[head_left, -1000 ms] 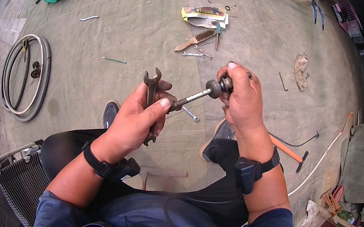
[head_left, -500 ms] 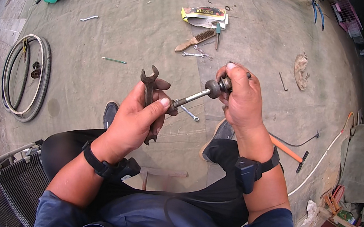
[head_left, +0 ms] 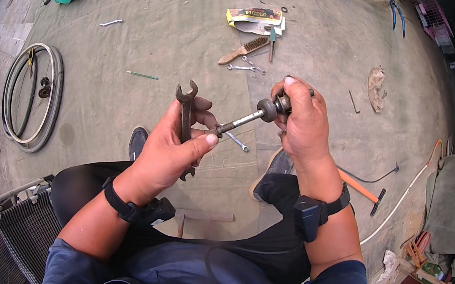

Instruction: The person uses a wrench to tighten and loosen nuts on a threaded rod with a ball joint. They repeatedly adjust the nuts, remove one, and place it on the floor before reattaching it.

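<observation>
My left hand (head_left: 163,146) is closed round a dark double-ended open-end wrench (head_left: 186,101), its upper jaw sticking up above the fingers. The thumb and a finger of that hand also pinch the threaded lower end of a metal axle (head_left: 244,120), where a small nut shows beside the thumb tip. Up and to the right, my right hand (head_left: 308,125) grips the other end of the axle. A thick round collar (head_left: 267,110) sits on the shaft just outside its fingers, which hide part of the hardware there. The axle slants between both hands above the ground.
On the ground sheet beyond lie a wire brush (head_left: 244,51), small wrenches (head_left: 242,68), a crumpled package (head_left: 255,20) and a green pencil (head_left: 142,75). Bicycle tyres (head_left: 55,107) rest at left. An orange-handled tool (head_left: 359,187) is by my right forearm, a hammer (head_left: 206,215) between my legs.
My left thumb has slid slightly down and right at the axle's lower end, and its fingers have shifted, with the wrench tilting a little. The right hand has hardly moved.
</observation>
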Action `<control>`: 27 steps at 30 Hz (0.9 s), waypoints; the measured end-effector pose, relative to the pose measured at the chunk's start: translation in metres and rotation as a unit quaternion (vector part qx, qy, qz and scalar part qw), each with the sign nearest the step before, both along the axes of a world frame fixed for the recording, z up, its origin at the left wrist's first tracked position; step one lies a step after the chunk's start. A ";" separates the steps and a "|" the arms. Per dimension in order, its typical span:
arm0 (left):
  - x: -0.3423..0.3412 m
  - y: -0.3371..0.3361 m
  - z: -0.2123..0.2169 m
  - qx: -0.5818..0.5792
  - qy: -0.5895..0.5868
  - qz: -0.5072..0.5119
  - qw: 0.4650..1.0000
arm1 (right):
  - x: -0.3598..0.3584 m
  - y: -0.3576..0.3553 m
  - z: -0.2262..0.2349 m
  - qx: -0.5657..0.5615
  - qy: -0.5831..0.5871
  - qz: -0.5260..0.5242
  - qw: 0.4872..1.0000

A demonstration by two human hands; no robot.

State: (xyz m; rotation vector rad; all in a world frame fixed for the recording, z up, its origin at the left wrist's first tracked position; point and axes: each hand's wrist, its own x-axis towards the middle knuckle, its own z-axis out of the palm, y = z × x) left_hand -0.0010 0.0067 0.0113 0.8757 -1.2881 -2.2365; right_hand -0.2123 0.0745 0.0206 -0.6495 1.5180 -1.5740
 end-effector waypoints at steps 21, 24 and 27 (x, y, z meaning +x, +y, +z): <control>-0.002 0.001 -0.002 -0.016 -0.017 0.009 1.000 | 0.000 0.000 -0.001 0.009 -0.002 -0.002 1.000; 0.000 -0.004 -0.003 0.039 -0.011 -0.007 0.999 | 0.001 0.000 0.001 0.013 0.000 -0.003 1.000; -0.002 0.001 -0.002 0.002 -0.013 0.012 1.000 | 0.000 0.000 0.001 0.009 -0.001 0.004 1.000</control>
